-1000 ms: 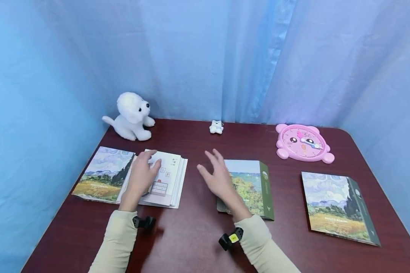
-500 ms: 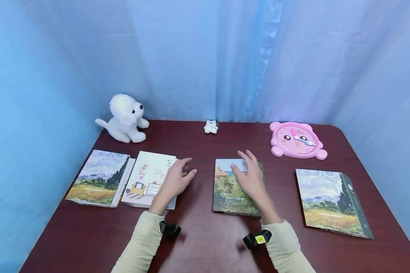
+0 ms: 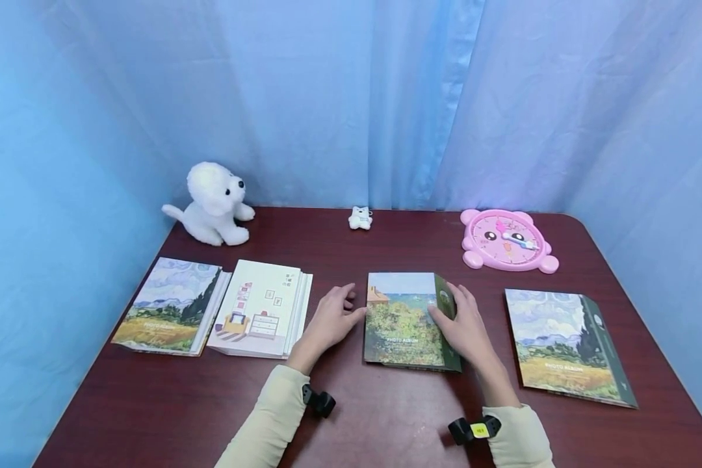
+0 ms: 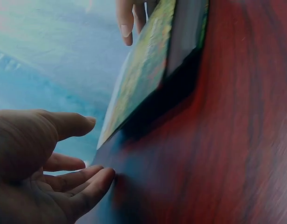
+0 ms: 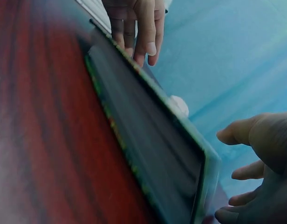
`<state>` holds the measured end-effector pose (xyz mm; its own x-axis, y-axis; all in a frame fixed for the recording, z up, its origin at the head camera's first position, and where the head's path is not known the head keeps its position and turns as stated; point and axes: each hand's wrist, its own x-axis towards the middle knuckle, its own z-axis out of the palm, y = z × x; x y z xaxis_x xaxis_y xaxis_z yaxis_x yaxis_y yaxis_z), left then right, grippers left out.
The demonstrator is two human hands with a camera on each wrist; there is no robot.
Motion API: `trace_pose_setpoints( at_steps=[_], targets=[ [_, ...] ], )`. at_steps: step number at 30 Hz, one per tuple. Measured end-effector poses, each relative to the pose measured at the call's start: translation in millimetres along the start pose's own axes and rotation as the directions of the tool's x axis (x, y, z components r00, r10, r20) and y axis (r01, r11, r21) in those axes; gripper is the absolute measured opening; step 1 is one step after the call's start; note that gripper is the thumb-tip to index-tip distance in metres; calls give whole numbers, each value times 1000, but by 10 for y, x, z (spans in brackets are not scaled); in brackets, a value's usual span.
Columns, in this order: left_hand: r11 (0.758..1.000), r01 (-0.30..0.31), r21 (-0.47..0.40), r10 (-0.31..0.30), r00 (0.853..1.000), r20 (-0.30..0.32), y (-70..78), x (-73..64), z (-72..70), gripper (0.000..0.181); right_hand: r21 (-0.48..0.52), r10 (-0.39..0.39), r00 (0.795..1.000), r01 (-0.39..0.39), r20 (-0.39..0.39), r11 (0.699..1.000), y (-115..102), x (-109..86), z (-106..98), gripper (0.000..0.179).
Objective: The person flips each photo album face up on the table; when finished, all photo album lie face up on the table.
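Looking at a garden photo album (image 3: pixel 402 328) lying flat on the bench (image 3: pixel 380 422), right between the left hand (image 3: pixel 331 317) and the right hand (image 3: pixel 467 328). Left hand just beside the album's left edge, loosely bent, pretty wide between thumb and fingers, holding nothing. Right hand over on the spine side, also wide-ish, with the thumb above the cover and the fingers along the green spine. No real grip showing, just a gap at the thumb in the right wrist view; can't tell about actual contact. Cream sleeves (image 3: pixel 266 419) on both arms. Left of the left hand, a white book (image 3: pixel 256 309) with a cartoon room on the front, then a field album (image 3: pixel 166 309) just beside it. Out to the right, another field album (image 3: pixel 564 344), well apart. Along the back, a white toy dog (image 3: pixel 213 205), a tiny white bear (image 3: pixel 360 219) and a pink toy clock (image 3: pixel 506 242), all in front of a blue curtain (image 3: pixel 304 117)
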<state>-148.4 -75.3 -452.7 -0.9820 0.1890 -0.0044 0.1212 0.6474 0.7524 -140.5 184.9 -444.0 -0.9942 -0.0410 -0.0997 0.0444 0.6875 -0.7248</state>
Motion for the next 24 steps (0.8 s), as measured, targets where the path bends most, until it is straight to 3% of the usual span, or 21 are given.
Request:
trace_pose_setpoints(
  at_steps=[8,14,20,24],
  targets=[
    [998,-39,41,38,999,34,90,40,169,51,-10,-17,999,18,28,1000,94,-56,57,65],
    [999,-19,38,17,999,33,125,62,224,47,21,-11,1000,11,22,1000,56,-58,87,62],
    [1000,-26,4,26,999,45,152,51,268,53,104,33,999,-37,41,994,49,-76,67,64],
    [999,-40,16,39,997,63,163,45,291,54,268,41,997,-57,67,962,35,-109,9,63]
  ],
)
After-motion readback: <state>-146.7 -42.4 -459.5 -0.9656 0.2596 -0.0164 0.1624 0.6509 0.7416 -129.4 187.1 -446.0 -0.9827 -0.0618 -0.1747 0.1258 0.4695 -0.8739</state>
